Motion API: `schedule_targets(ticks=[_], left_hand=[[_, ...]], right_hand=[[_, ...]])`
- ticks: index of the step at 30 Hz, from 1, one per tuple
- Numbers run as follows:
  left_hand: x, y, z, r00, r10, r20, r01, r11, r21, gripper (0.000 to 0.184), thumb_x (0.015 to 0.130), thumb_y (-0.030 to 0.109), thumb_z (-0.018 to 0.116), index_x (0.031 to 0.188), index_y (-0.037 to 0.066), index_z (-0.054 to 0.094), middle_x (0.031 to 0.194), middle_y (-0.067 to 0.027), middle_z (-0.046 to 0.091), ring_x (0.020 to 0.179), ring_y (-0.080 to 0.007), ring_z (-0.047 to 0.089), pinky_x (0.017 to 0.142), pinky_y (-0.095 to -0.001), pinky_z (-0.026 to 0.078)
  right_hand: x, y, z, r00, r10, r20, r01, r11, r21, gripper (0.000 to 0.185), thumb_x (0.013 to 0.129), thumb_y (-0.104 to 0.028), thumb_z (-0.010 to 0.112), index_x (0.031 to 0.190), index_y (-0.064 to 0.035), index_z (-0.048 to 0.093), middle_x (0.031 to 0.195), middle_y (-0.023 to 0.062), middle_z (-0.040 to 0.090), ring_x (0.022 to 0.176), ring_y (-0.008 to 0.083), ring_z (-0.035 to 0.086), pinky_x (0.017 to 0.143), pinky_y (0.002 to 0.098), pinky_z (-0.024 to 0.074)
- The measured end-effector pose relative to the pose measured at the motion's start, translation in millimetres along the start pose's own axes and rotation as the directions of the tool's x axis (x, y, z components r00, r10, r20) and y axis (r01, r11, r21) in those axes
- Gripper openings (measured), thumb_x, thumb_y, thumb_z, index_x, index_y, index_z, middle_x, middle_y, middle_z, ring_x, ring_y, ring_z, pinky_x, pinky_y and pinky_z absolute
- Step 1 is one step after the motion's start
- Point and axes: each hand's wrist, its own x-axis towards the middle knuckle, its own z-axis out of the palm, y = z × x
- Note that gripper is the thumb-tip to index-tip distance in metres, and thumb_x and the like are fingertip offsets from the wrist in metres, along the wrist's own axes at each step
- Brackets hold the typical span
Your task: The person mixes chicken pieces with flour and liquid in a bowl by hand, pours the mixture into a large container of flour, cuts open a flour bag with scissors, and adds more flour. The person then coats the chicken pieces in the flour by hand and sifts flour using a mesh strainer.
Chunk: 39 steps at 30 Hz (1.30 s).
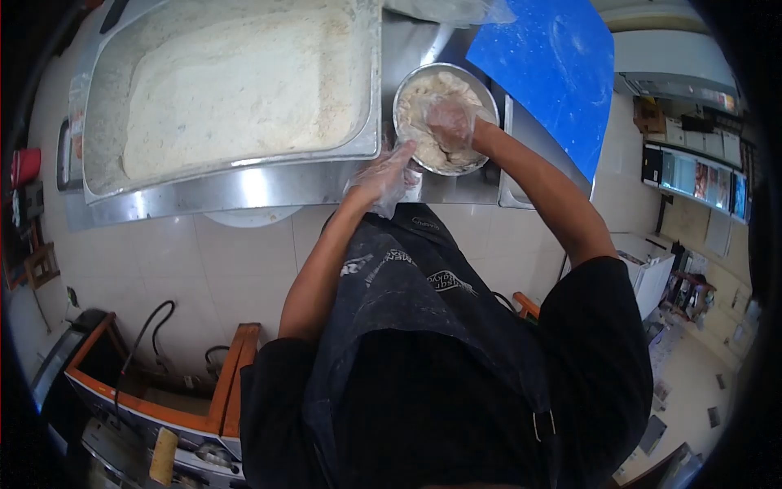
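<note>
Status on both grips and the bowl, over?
Right grip in bowl, among pale contents. Left grip at its left side. Tray alongside; nothing visibly blocking.

Flat blue sheet (558, 73), smudged white, at the upper right of the steel worktop (252, 181). Pale tiled floor (244, 257) below. Lower left: orange-edged boxy unit (235, 371), curved black cable (131, 352), tan cylindrical object (164, 456). Far left: red container (27, 165). Far right: lit rectangular panel (691, 181), contents indistinct.
</note>
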Motion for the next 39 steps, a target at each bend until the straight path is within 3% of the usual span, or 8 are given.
schedule_targets(ticks=[7, 11, 12, 19, 22, 27, 33, 39], left_hand=[[47.7, -42.5, 15.4, 0.94, 0.294, -0.172, -0.307, 0.95, -0.058, 0.044, 0.087, 0.028, 0.046, 0.123, 0.004, 0.041, 0.108, -0.015, 0.05, 0.086, -0.0232, 0.051, 0.068, -0.0332, 0.045], [24.0, 0.1, 14.9, 0.992, 0.051, -0.119, -0.09, 0.93, -0.356, 0.044, 0.084, 0.032, 0.051, 0.119, 0.006, 0.045, 0.127, -0.023, 0.039, 0.111, -0.0338, 0.045, 0.089, -0.0417, 0.039], [32.5, -4.2, 14.7, 0.983, 0.097, -0.156, -0.138, 0.951, -0.276, 0.044, 0.084, 0.032, 0.051, 0.12, 0.007, 0.045, 0.128, -0.0225, 0.039, 0.11, -0.0342, 0.046, 0.087, -0.0421, 0.04], [45.2, -44.8, 13.6, 0.949, 0.267, -0.168, -0.276, 0.96, -0.035, 0.052, 0.087, 0.037, 0.048, 0.13, 0.008, 0.038, 0.138, -0.0211, 0.029, 0.113, -0.0337, 0.045, 0.091, -0.0423, 0.038], [-3.4, 10.5, 0.2, 0.986, 0.116, -0.118, -0.143, 0.954, -0.264, 0.069, 0.088, 0.042, 0.049, 0.137, 0.003, 0.022, 0.137, -0.0192, 0.032, 0.114, -0.0274, 0.046, 0.094, -0.0361, 0.038], [-12.8, 5.4, -14.6, 0.995, 0.086, -0.043, -0.091, 0.986, -0.142, 0.074, 0.087, 0.052, 0.045, 0.136, 0.001, 0.02, 0.139, -0.0166, 0.028, 0.128, -0.025, 0.027, 0.106, -0.0326, 0.021], [26.1, -28.9, -10.6, 0.942, 0.335, 0.03, -0.32, 0.867, 0.382, 0.051, 0.085, 0.047, 0.048, 0.113, 0.004, 0.047, 0.128, -0.0163, 0.042, 0.123, -0.0292, 0.034, 0.104, -0.0361, 0.023], [14.1, -10.1, 4.9, 0.946, 0.299, -0.125, -0.224, 0.881, 0.416, 0.064, 0.085, 0.035, 0.053, 0.133, 0.005, 0.025, 0.132, -0.0179, 0.037, 0.123, -0.0316, 0.034, 0.101, -0.0362, 0.029]], right_hand=[[-21.9, 5.2, -3.9, 0.917, 0.397, 0.034, -0.383, 0.855, 0.35, 0.017, 0.066, -0.016, 0.066, 0.076, -0.0021, 0.064, 0.075, 0.0208, 0.062, 0.068, 0.0326, 0.062, 0.064, 0.0373, 0.0513], [-62.8, -14.6, -25.4, 0.945, 0.028, -0.325, -0.033, 0.999, -0.008, 0.027, 0.074, -0.015, 0.057, 0.097, -0.0009, 0.06, 0.094, 0.0217, 0.061, 0.083, 0.0299, 0.06, 0.072, 0.0349, 0.0501], [-60.4, -21.1, -39.0, 0.969, 0.198, 0.144, -0.202, 0.979, 0.011, 0.031, 0.075, -0.013, 0.053, 0.102, 0.0007, 0.057, 0.098, 0.0206, 0.06, 0.087, 0.0292, 0.059, 0.075, 0.0359, 0.0486], [-1.2, -11.6, -10.7, 0.874, 0.347, 0.34, -0.377, 0.926, 0.027, 0.024, 0.072, -0.017, 0.057, 0.082, 0.0045, 0.062, 0.079, 0.0225, 0.062, 0.079, 0.0348, 0.061, 0.069, 0.0387, 0.049], [-17.9, 4.9, -42.9, 0.714, 0.431, 0.552, -0.667, 0.658, 0.349, 0.051, 0.071, -0.023, 0.064, 0.111, 0.0065, 0.051, 0.091, 0.0228, 0.06, 0.084, 0.0344, 0.06, 0.074, 0.0386, 0.0479], [-25.7, -23.5, -87.4, 0.991, 0.126, 0.048, -0.134, 0.965, 0.225, 0.02, 0.071, -0.018, 0.06, 0.082, -0.0021, 0.065, 0.078, 0.0178, 0.063, 0.078, 0.0328, 0.062, 0.069, 0.0383, 0.0503], [13.7, -7.0, -13.1, 0.997, -0.074, 0.003, 0.074, 0.997, -0.005, 0.015, 0.065, -0.015, 0.061, 0.076, -0.0051, 0.065, 0.077, 0.0155, 0.063, 0.071, 0.0303, 0.063, 0.062, 0.0395, 0.0509], [42.3, 47.4, 88.1, 0.955, 0.297, -0.007, -0.281, 0.909, 0.307, 0.021, 0.069, -0.02, 0.061, 0.082, -0.0032, 0.061, 0.073, 0.0176, 0.06, 0.071, 0.0309, 0.061, 0.061, 0.0387, 0.0499]])
